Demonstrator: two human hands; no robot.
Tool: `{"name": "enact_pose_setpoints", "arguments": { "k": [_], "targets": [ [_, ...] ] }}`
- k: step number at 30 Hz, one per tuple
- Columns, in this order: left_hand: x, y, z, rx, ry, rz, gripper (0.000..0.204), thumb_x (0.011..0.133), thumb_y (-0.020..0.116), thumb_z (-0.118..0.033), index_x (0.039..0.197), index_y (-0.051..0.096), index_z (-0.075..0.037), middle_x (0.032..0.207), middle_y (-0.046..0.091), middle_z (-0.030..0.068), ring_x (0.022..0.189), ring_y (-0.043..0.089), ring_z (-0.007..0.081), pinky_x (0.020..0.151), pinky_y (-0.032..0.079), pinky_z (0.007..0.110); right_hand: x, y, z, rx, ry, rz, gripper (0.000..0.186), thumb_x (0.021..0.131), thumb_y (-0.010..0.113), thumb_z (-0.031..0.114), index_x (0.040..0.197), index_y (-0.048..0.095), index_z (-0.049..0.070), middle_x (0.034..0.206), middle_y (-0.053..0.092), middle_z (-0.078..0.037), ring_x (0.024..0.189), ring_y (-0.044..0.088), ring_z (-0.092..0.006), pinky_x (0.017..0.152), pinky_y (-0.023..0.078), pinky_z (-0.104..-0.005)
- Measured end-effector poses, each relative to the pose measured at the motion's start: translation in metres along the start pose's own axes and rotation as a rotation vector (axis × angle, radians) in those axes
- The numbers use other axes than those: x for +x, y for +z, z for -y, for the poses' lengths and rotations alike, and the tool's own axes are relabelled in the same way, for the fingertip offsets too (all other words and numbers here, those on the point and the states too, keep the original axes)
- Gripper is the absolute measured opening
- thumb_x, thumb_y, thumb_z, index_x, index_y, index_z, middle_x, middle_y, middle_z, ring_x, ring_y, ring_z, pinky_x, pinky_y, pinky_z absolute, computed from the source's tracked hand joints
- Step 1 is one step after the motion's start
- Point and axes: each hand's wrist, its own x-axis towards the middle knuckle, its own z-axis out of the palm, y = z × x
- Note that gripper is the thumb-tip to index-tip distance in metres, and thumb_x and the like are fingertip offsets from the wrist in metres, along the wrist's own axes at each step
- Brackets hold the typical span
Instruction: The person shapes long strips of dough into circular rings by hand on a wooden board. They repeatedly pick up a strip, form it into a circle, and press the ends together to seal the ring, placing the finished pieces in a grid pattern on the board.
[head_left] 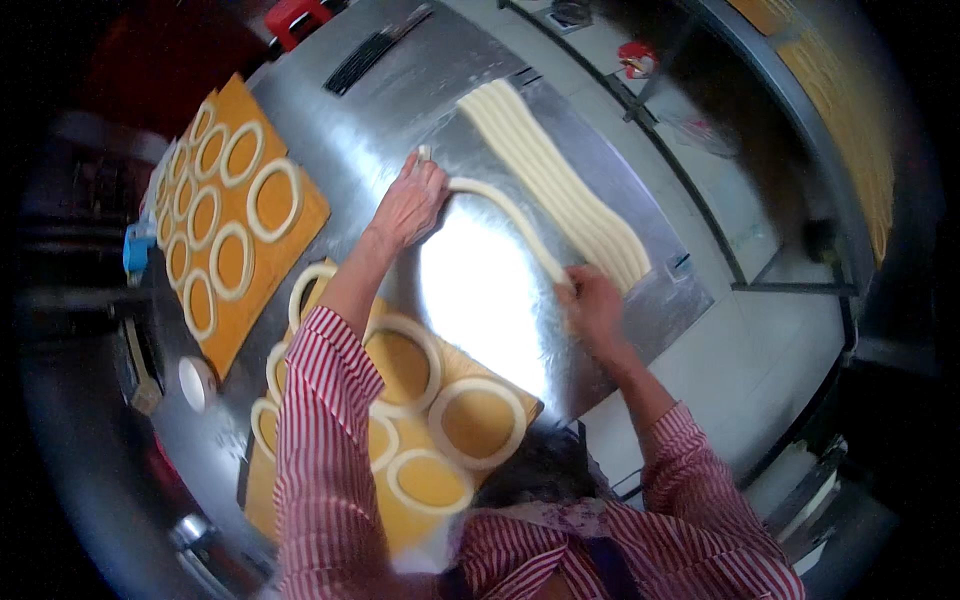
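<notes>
Looks like a bakery or food workshop kitchen. Evidence: big metal worktable [345, 140] mid-frame, flour-like smears on it; row of dough strips [560, 185] upper centre; orange boards [400, 528] at left and lower centre loaded with dough rings [481, 464]; pale floor [790, 330] at right.

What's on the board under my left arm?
Pale dough rings lie on the orange board. Your striped left sleeve hides part; what's beneath it can't be seen.
</notes>
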Motion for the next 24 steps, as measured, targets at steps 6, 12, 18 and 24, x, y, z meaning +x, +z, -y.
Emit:
{"name": "enact_pose_setpoints", "arguments": {
  "k": [6, 12, 18, 24],
  "targets": [
    [-0.136, -0.093, -0.045, -0.432, -0.212, -0.193, 0.025, 0.096, 0.061, -0.024, 0.108, 0.054, -0.003, 0.095, 0.06, 0.0209, 0.075, 0.061, 0.0408, 0.067, 0.05, 0.047, -0.014, -0.054, 0.055, 0.427, 0.223, 0.334, 0.033, 0.081, 0.077, 0.024, 0.103, 0.072, 0.001, 0.077, 0.066, -0.001, 0.064, 0.057, -0.0072, 0.055, 0.045, -0.0238],
    [-0.37, -0.179, -0.081, -0.418, -0.593, -0.173, 0.026, 0.092, 0.066, -0.024, 0.105, 0.062, -0.001, 0.096, 0.062, 0.0183, 0.091, 0.063, 0.0364, 0.078, 0.051, 0.043, -0.101, -0.002, 0.148, 0.396, 0.027, 0.634, 0.033, 0.081, 0.076, 0.02, 0.104, 0.071, -0.002, 0.081, 0.069, -0.004, 0.071, 0.061, -0.0094, 0.063, 0.048, -0.0255],
    [-0.559, -0.201, -0.131, -0.233, -0.907, -0.25, 0.025, 0.091, 0.066, -0.021, 0.107, 0.062, -0.002, 0.097, 0.062, 0.0178, 0.085, 0.064, 0.0381, 0.073, 0.052, 0.046, -0.192, 0.11, 0.253, 0.156, -0.316, 0.858, 0.026, 0.084, 0.074, 0.018, 0.099, 0.072, -0.003, 0.076, 0.066, -0.001, 0.065, 0.056, -0.0087, 0.057, 0.045, -0.0263],
    [-0.623, -0.135, -0.189, -0.178, -1.397, -0.379, 0.039, 0.09, 0.068, -0.024, 0.12, 0.058, -0.001, 0.111, 0.062, 0.022, 0.092, 0.065, 0.0412, 0.078, 0.053, 0.048, -0.262, 0.206, 0.268, -0.041, -0.511, 0.667, 0.033, 0.078, 0.075, 0.024, 0.099, 0.074, -0.001, 0.078, 0.071, -0.015, 0.068, 0.067, -0.0265, 0.068, 0.053, -0.0368]
  ]
}}
